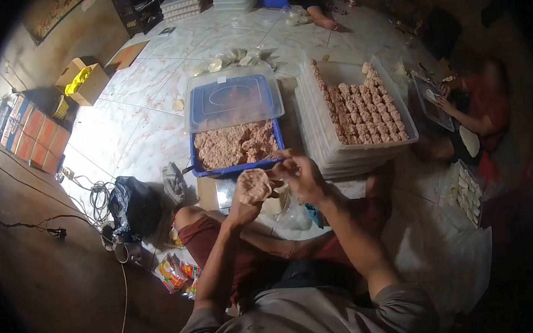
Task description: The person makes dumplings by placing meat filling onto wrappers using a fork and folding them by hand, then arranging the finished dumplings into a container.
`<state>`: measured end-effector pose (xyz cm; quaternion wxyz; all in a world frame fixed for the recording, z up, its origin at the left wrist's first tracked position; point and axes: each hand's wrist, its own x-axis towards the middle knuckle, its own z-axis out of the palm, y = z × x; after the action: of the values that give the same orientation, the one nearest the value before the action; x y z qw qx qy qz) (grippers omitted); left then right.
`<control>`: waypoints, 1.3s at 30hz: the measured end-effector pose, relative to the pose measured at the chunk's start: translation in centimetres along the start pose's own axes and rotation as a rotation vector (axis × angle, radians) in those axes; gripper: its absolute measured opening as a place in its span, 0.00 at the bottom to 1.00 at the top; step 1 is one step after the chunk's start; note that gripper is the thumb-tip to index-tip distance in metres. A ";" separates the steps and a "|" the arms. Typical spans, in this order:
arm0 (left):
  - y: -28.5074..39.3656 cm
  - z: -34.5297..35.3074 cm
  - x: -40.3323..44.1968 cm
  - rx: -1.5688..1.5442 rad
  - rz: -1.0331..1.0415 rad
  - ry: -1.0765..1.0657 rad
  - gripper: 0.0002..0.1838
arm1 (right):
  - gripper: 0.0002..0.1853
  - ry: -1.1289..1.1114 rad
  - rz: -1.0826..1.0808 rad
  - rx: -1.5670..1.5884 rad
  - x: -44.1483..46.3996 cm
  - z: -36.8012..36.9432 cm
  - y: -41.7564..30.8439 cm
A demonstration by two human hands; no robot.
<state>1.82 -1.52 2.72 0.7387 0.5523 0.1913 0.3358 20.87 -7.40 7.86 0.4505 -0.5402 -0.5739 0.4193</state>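
Nearest the camera is the person's grey shirt (pixel 312 316), above crossed legs on the tiled floor (pixel 135 110). In front of it, the left hand (pixel 243 209) is cupped around a round, pale-edged piece (pixel 254 187) covered with pinkish mix, just below the blue tub (pixel 236 171) of that mix. The right hand (pixel 303 179) is close beside it, fingers loosely bent; whether they pinch anything, I cannot tell. Spreading or shaping the mix seems the step in hand. The next move probably calls for steady left-hand support and light right-hand finger pressure, keeping the edge intact.
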 end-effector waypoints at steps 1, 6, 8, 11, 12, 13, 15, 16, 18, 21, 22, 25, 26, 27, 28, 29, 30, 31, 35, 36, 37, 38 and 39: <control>2.4 1.7 -0.4 0.056 -0.009 0.185 0.10 | 0.17 0.146 -0.024 0.084 -0.6 0.2 0.3; 1.7 0.3 -0.2 0.720 0.213 0.335 0.10 | 0.15 0.037 0.232 0.489 -6.5 2.8 6.8; 1.9 1.1 0.1 0.440 0.215 0.340 0.13 | 0.15 0.038 0.228 0.525 -7.4 3.6 7.8; 0.9 1.3 0.5 0.548 0.173 0.221 0.14 | 0.15 0.143 -0.019 0.206 -6.4 3.3 5.5; 1.0 1.5 0.5 0.547 0.168 0.217 0.14 | 0.15 0.181 -0.074 0.082 -6.2 2.9 6.6; 1.3 1.6 0.5 0.727 0.157 0.268 0.17 | 0.15 0.227 -0.124 -0.047 -6.0 2.5 7.8; 1.7 1.7 1.2 0.909 0.256 0.337 0.21 | 0.13 0.233 -0.082 -0.213 -5.9 0.5 5.2; 1.8 1.4 1.0 0.910 0.254 0.340 0.21 | 0.12 0.187 0.006 -0.251 -6.0 -0.2 3.0; 2.3 0.9 0.6 0.602 0.115 0.253 0.22 | 0.12 0.187 0.014 -0.006 -7.0 0.9 4.7; 2.8 2.2 0.6 0.500 0.172 0.449 0.22 | 0.16 -0.058 0.289 0.474 -8.2 2.4 7.5; 2.0 2.2 0.5 0.501 0.172 0.447 0.22 | 0.16 -0.057 0.287 0.475 -8.1 3.2 7.0; -1.0 1.8 0.8 0.669 0.308 0.321 0.27 | 0.12 0.212 -0.021 -0.046 -6.8 5.6 7.6; -1.4 1.4 0.6 0.667 0.305 0.327 0.27 | 0.08 0.275 -0.103 -0.115 -6.7 5.2 8.2; -0.3 1.8 0.6 0.717 0.269 0.394 0.22 | 0.06 0.299 -0.070 -0.138 -6.7 4.4 7.5; 0.9 2.2 0.4 0.766 0.234 0.463 0.19 | 0.05 0.322 -0.038 -0.162 -6.7 3.4 6.5; 1.9 2.1 0.1 0.518 0.059 0.377 0.20 | 0.06 0.301 -0.013 -0.039 -6.6 2.6 6.2; 2.4 1.8 -0.2 0.514 0.058 0.386 0.20 | 0.06 0.292 -0.011 -0.041 -7.0 2.0 5.8; 2.7 1.4 -0.5 0.523 0.144 0.371 0.20 | 0.07 0.230 0.054 0.004 -7.6 1.5 5.3; 4.2 -1.4 -1.2 0.594 0.125 0.128 0.22 | 0.09 0.102 0.245 0.351 -9.3 2.6 5.9; 4.3 -1.8 -1.2 0.597 0.058 0.044 0.25 | 0.13 0.035 0.294 0.428 -9.4 2.8 5.9; 4.0 -1.4 -1.2 0.489 0.091 0.163 0.24 | 0.14 -0.009 0.293 0.527 -9.4 2.9 5.9; 3.7 -0.9 -1.4 0.491 0.094 0.166 0.24 | 0.14 -0.012 0.290 0.527 -9.4 3.1 5.9; 4.0 0.1 -1.3 0.212 0.119 0.228 0.23 | 0.15 -0.045 0.310 0.556 -9.4 3.2 5.8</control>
<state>-0.20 -1.84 6.45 0.6287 0.5957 0.2751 0.4173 19.26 -16.39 0.88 0.4990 -0.4680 -0.3580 0.6355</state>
